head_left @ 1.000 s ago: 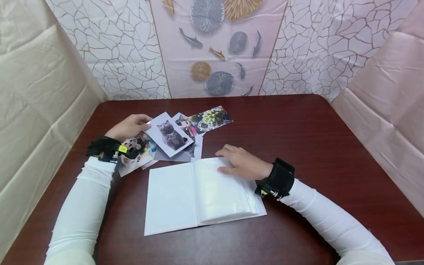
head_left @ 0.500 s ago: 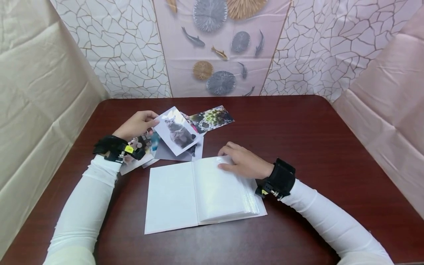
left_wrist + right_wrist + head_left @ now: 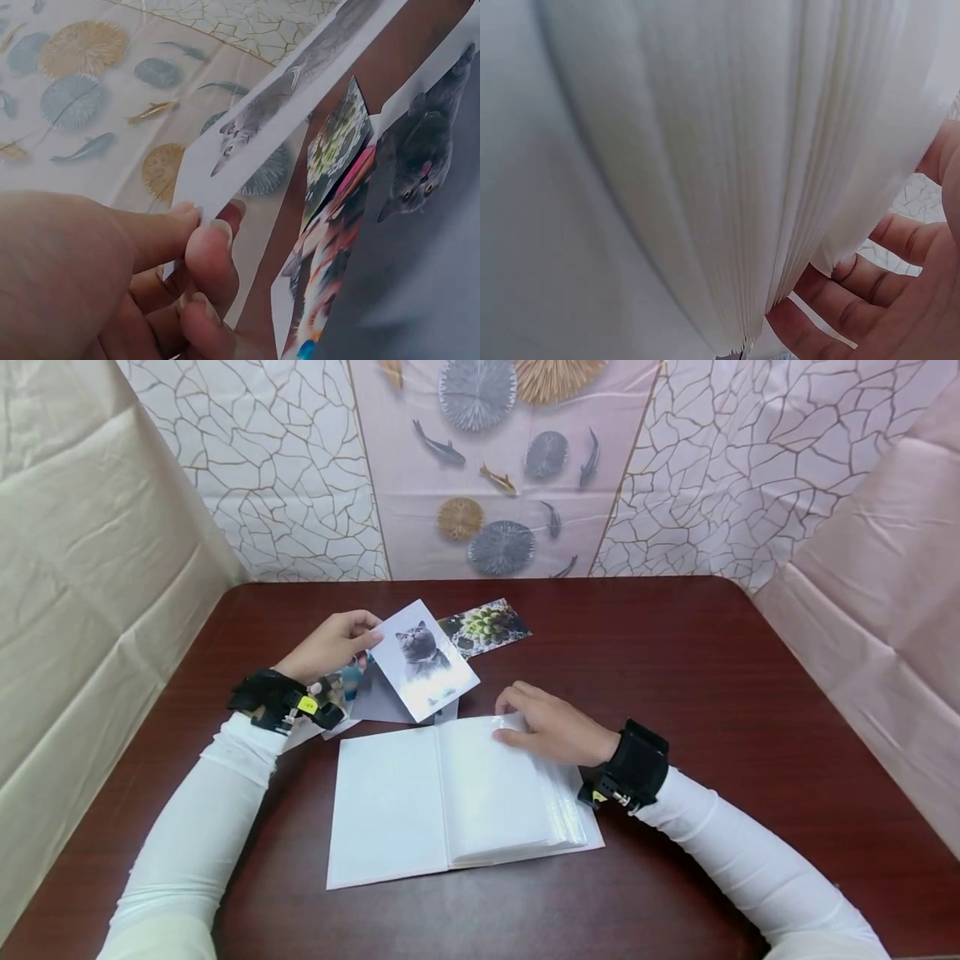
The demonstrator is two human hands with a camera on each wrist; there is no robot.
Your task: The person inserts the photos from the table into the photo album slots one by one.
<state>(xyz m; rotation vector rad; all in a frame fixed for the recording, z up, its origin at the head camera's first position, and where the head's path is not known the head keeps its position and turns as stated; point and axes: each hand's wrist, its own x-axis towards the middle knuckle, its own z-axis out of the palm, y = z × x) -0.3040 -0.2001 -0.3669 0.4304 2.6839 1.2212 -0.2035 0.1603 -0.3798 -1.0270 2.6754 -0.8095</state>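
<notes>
In the head view my left hand (image 3: 333,643) pinches a photo of a grey cat (image 3: 423,656) by its left corner. The left wrist view shows thumb and fingertips on the white border of that cat photo (image 3: 262,112), lifted above the other photos. An open white photo album (image 3: 386,810) lies before me, blank cover side left, clear sleeves right. At the sleeves' top edge my right hand (image 3: 555,727) pinches the upper sleeve page (image 3: 495,802). The right wrist view has fingers behind the fanned album pages (image 3: 727,165) and the thumb at the right border.
Under the raised photo lie several loose photos, among them a succulent photo (image 3: 486,625) and a grey-background cat photo (image 3: 375,700). They rest on the dark red table (image 3: 675,660). Fabric curtains (image 3: 97,568) hang around it.
My left hand has moved right with the cat photo, lifting and tilting it off the pile. The right hand's fingers have curled over the sleeve's top edge; the album has hardly moved.
</notes>
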